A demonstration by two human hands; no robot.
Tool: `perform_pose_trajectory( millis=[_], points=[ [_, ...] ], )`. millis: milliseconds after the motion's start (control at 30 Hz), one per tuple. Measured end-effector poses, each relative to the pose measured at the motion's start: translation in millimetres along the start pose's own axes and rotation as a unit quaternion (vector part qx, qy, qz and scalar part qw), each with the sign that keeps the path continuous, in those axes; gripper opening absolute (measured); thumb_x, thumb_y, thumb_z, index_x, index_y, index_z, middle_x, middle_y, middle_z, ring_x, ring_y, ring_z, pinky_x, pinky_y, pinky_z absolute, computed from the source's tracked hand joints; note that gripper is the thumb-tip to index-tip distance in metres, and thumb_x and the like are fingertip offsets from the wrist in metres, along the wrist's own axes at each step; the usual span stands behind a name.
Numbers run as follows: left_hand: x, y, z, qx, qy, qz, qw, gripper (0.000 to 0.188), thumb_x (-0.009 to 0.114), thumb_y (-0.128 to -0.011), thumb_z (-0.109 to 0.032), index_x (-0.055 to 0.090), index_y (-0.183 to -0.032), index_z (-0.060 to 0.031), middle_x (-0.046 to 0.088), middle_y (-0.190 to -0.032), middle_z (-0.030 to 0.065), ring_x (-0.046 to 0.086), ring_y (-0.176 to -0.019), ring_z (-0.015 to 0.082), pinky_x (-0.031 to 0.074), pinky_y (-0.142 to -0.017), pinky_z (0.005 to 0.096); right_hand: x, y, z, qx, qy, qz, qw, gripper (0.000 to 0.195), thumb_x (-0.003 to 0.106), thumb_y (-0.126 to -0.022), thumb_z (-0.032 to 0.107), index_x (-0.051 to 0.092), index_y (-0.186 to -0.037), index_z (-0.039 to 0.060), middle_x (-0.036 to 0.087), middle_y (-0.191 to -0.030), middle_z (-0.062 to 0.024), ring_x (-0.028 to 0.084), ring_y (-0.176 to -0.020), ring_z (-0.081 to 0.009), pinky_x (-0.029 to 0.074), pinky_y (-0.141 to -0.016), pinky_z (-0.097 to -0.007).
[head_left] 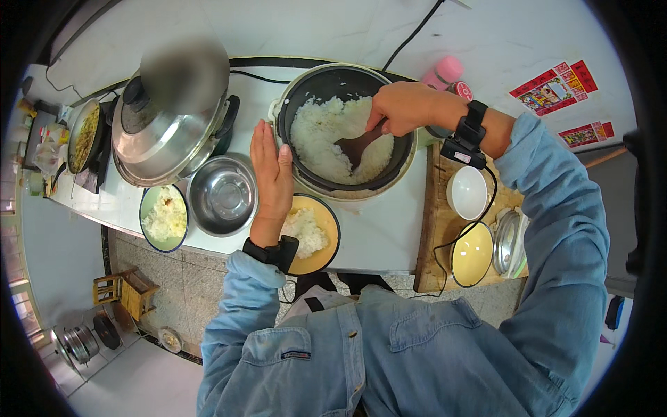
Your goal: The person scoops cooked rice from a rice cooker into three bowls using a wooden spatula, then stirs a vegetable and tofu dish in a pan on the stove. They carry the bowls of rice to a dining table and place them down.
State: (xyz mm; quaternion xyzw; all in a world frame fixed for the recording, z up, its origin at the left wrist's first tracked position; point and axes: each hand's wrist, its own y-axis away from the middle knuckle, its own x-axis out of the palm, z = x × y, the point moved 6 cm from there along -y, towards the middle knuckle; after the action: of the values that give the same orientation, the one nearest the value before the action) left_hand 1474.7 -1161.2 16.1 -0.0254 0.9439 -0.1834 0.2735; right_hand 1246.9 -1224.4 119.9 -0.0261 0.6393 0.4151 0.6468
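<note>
My right hand (pixel 398 110) grips the handle of a dark brown rice paddle (pixel 358 148), whose blade is down in the cooked white rice (pixel 325 125). The rice lies in the dark inner pot (pixel 359 83) of a rice cooker (pixel 409 151). Flat against the cooker's left side rests my left hand (pixel 272 169), fingers extended and holding nothing. Just below that hand, partly behind the wrist, is a yellow enamel bowl (pixel 331 229) with a dark rim and a mound of rice (pixel 307 234) in it.
Left of the cooker stand a stainless steel bowl (pixel 224 195), a green bowl of food (pixel 164 237) and a large lidded steel pot (pixel 167 140). A wok (pixel 78 140) sits farther left. On the wooden board (pixel 432 229) are a white bowl (pixel 467 193) and another yellow bowl (pixel 471 255).
</note>
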Motion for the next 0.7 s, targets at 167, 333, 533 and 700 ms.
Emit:
perform_pose_trajectory(
  millis=[167, 333, 533, 700],
  points=[
    [-2, -1, -2, -0.007, -0.011, 0.010, 1.000, 0.055, 0.041, -0.105, -0.028, 0.031, -0.148, 0.0044, 0.028, -0.156, 0.0220, 0.023, -0.145, 0.0377, 0.018, -0.119, 0.0434, 7, -1, -8, -0.013, -0.031, 0.004, 0.999, 0.035, 0.066, -0.074, 0.012, 0.075, -0.107, 0.0155, 0.073, -0.092, -0.0112, 0.068, -0.084, -0.0301, 0.053, -0.072, -0.0396],
    [-2, -1, -3, -0.010, -0.019, 0.006, 1.000, 0.056, 0.041, -0.105, -0.029, 0.030, -0.149, 0.0036, 0.028, -0.156, 0.0212, 0.022, -0.145, 0.0374, 0.018, -0.119, 0.0432, 13, -3, -20, -0.034, -0.123, 0.004, 0.992, 0.036, 0.070, -0.078, 0.005, 0.073, -0.113, 0.0133, 0.074, -0.094, -0.0109, 0.069, -0.082, -0.0227, 0.052, -0.073, -0.0338],
    [-26, 5, -7, -0.057, 0.119, -0.033, 0.991, 0.047, 0.040, -0.105, -0.025, 0.039, -0.144, 0.0017, 0.033, -0.154, 0.0168, 0.029, -0.143, 0.0297, 0.021, -0.117, 0.0389, 31, -9, -51, -0.067, -0.288, -0.056, 0.954, 0.036, 0.069, -0.082, 0.002, 0.070, -0.118, 0.0061, 0.074, -0.102, -0.0125, 0.068, -0.089, -0.0146, 0.052, -0.081, -0.0295],
    [-106, 138, 45, -0.271, 0.078, -0.143, 0.949, 0.021, 0.056, -0.100, -0.020, 0.060, -0.104, 0.0002, 0.061, -0.093, 0.0073, 0.057, -0.085, 0.0187, 0.047, -0.079, 0.0316, 30, 17, -51, -0.040, -0.323, -0.112, 0.939, 0.033, 0.067, -0.085, 0.003, 0.069, -0.118, 0.0055, 0.075, -0.104, -0.0085, 0.066, -0.092, -0.0131, 0.051, -0.083, -0.0285]
  ],
)
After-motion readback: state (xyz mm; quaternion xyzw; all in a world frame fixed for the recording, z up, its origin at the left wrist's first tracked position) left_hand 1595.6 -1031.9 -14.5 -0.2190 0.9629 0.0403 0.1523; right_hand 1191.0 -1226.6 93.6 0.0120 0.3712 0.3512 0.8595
